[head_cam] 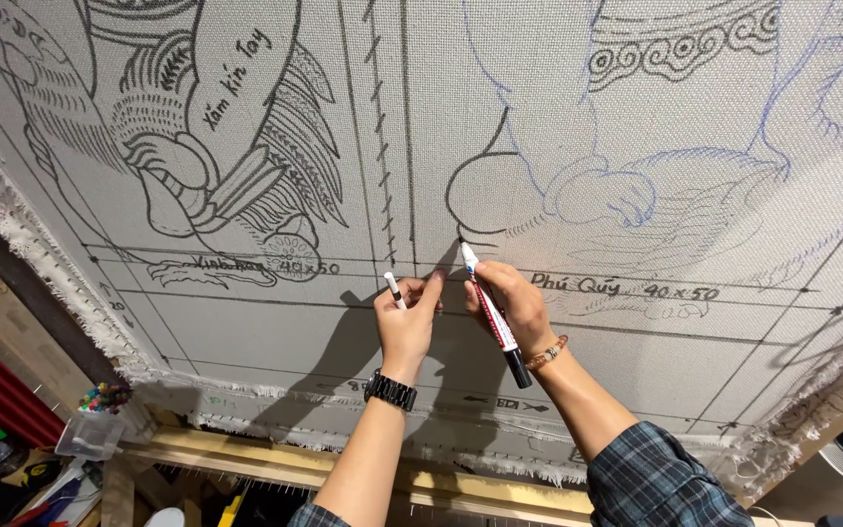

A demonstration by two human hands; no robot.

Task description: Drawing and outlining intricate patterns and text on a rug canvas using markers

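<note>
On the canvas [246, 322], black inking covers the left figure; the right one is mostly blue sketch. Right hand [509, 304] grips the marker [493, 312] at its outline; left hand [407, 317] pinches, probably, the cap [394, 289].

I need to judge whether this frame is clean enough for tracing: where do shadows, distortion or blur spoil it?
Head view: the left hand and right hand cast dark shadows on the canvas below the marker; wide-angle lens bows the ruled lines; centre sharp, no glare; lower-left clutter dim.

Head view, close, facing stretched canvas [246, 332]
</note>
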